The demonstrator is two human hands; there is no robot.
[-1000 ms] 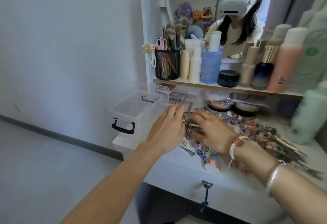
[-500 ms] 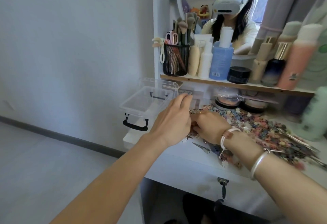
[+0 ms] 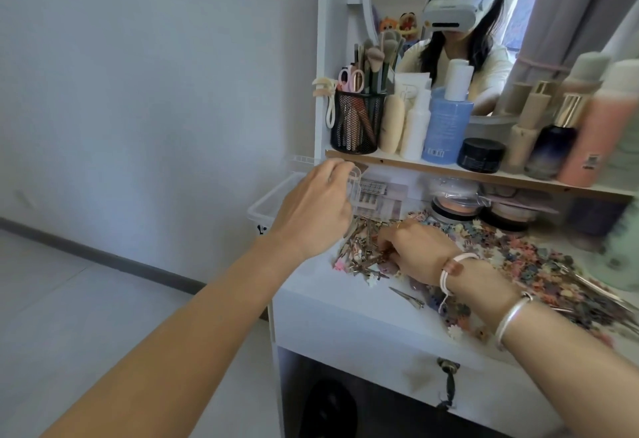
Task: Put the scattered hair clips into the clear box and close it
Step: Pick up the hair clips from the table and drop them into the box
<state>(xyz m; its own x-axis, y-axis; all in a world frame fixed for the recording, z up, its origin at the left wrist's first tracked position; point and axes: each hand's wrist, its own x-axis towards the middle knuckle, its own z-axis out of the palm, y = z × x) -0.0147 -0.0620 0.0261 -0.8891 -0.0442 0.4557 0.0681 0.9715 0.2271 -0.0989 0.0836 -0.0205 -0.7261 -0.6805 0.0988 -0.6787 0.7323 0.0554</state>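
Our left hand (image 3: 311,211) curls its fingers round a corner of the clear box (image 3: 273,194) at the left edge of the table (image 3: 328,302). Our right hand (image 3: 416,252) sinks curled fingers into the hair clips (image 3: 361,247) just beside the box; whether it holds any, we cannot tell.

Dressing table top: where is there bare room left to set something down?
Only the white strip at the front left of the tabletop, between the table's edge, the hair clips behind it and a lone silver clip to its right. Rightward, clips cover nearly everything; the clear box fills the back left; the shelf is packed with bottles.
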